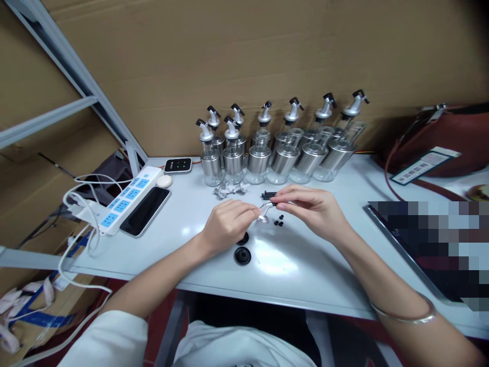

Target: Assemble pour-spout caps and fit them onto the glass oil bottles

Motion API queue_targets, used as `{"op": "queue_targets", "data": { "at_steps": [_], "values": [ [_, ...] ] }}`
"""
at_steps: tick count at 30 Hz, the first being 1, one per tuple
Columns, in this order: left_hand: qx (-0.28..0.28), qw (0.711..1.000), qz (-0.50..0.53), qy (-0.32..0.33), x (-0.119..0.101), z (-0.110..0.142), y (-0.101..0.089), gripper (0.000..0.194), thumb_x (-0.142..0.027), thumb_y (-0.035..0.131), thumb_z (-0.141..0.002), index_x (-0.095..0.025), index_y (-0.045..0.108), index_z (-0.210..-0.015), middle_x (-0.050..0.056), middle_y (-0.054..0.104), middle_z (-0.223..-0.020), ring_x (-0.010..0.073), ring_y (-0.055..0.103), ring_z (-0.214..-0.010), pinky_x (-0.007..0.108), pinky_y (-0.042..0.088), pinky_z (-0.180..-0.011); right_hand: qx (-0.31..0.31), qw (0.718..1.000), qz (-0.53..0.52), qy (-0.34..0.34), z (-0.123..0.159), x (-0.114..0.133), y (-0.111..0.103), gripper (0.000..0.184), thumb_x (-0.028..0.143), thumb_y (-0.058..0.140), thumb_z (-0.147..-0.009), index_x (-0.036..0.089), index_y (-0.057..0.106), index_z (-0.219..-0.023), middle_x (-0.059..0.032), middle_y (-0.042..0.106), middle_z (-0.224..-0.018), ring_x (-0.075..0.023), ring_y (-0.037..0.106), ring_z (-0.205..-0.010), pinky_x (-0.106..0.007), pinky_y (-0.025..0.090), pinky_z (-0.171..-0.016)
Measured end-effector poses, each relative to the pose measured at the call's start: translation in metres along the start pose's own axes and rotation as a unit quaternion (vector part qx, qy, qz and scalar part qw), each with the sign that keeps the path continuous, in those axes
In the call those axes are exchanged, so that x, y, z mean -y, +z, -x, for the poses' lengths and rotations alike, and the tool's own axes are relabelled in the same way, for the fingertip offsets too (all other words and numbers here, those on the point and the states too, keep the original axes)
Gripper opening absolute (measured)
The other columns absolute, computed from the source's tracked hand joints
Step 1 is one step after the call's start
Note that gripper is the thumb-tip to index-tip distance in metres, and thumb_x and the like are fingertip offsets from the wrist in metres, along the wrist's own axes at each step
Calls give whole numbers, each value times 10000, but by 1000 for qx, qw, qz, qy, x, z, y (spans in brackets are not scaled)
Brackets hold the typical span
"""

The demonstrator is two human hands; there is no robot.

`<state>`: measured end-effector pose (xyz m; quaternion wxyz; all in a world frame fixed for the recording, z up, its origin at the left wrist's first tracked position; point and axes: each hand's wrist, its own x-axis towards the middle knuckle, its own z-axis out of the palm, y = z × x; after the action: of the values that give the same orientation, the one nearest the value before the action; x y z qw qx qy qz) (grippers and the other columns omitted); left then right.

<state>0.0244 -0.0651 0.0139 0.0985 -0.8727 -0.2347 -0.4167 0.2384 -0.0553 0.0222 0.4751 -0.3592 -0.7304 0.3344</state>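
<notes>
White table (305, 275): L hand (225, 227) & R hand (309, 206) both pinch-clamped on metal spout (265, 211), long axis L-R betw. grips; black caps (280, 220) just below R hand.

One head-worn camera looks forward and down, close over the worktop's (305, 275) near edge, facing its far edge, probably backed by cardboard.
</notes>
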Motion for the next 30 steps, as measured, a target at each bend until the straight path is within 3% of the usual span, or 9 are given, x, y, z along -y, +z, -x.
{"op": "queue_targets", "data": {
  "at_steps": [6, 11, 13, 16, 20, 22, 24, 26, 30],
  "values": [
    [10, 997, 72, 29, 9, 4, 3, 233, -76, 389, -925, -144, 608, -885, 58, 738, -831, 121, 668, -720, 224, 470, -614, 81, 989, -58, 105, -2, 3, -2, 241, 404, 755, -692, 229, 776, -855, -45, 707, -787, -169, 624, -694, -300, 513, -624],
    [40, 986, 158, -30, 15, 2, 2, 182, -128, 420, -938, -163, 597, -956, 49, 728, -893, 122, 666, -790, 231, 493, -705, 144, 976, -97, 131, -2, 4, 2, 281, 413, 662, -792, 225, 724, -992, -38, 691, -860, -132, 583, -675, -288, 496, -633],
    [93, 968, 197, -121, 19, -2, -5, 182, -185, 450, -932, -181, 559, -1077, 54, 707, -995, 109, 644, -755, 227, 485, -685, 151, 972, -126, 133, -2, 5, 3, 250, 397, 639, -819, 211, 690, -978, -42, 699, -894, -127, 594, -690, -281, 499, -648],
    [208, 918, 226, -250, 29, -8, -21, 339, -289, 529, -893, -187, 480, -1213, 60, 681, -1035, 116, 602, -743, 225, 451, -647, 145, 969, -152, 130, -2, 8, 1, 218, 377, 633, -831, 204, 651, -963, -41, 704, -890, -132, 612, -731, -270, 497, -657],
    [415, 830, 214, -305, 43, -8, -34, 277, -403, 577, -847, -172, 630, -988, 18, 663, -790, 145, 580, -713, 232, 403, -618, 127, 972, -144, 133, -4, 8, -7, 212, 367, 647, -823, 198, 643, -952, -45, 708, -864, -144, 625, -752, -276, 489, -664],
    [464, 792, 220, -330, 47, -5, -34, 268, -413, 576, -841, -165, 646, -913, 4, 643, -713, 136, 567, -651, 225, 382, -581, 126, 973, -139, 136, -4, 7, -9, 219, 369, 653, -819, 194, 644, -951, -45, 709, -834, -151, 630, -751, -283, 485, -666],
    [473, 778, 235, -340, 47, -3, -31, 225, -372, 576, -843, -162, 639, -893, -6, 638, -681, 127, 561, -625, 218, 374, -572, 130, 972, -136, 138, -4, 6, -9, 223, 371, 655, -816, 193, 647, -949, -44, 711, -821, -152, 630, -751, -287, 483, -669],
    [460, 782, 253, -336, 45, -3, -28, 171, -319, 591, -834, -159, 636, -874, -10, 641, -676, 122, 563, -624, 214, 377, -583, 129, 972, -132, 143, -3, 5, -8, 231, 382, 659, -810, 193, 652, -941, -39, 710, -802, -151, 627, -737, -289, 483, -668],
    [368, 829, 264, -327, 40, -7, -25, 128, -261, 644, -801, -164, 644, -883, -17, 624, -709, 119, 562, -666, 220, 389, -626, 92, 978, -108, 155, -5, 1, -7, 272, 437, 652, -802, 196, 660, -926, -39, 713, -783, -158, 628, -724, -300, 481, -669]
  ]
}}
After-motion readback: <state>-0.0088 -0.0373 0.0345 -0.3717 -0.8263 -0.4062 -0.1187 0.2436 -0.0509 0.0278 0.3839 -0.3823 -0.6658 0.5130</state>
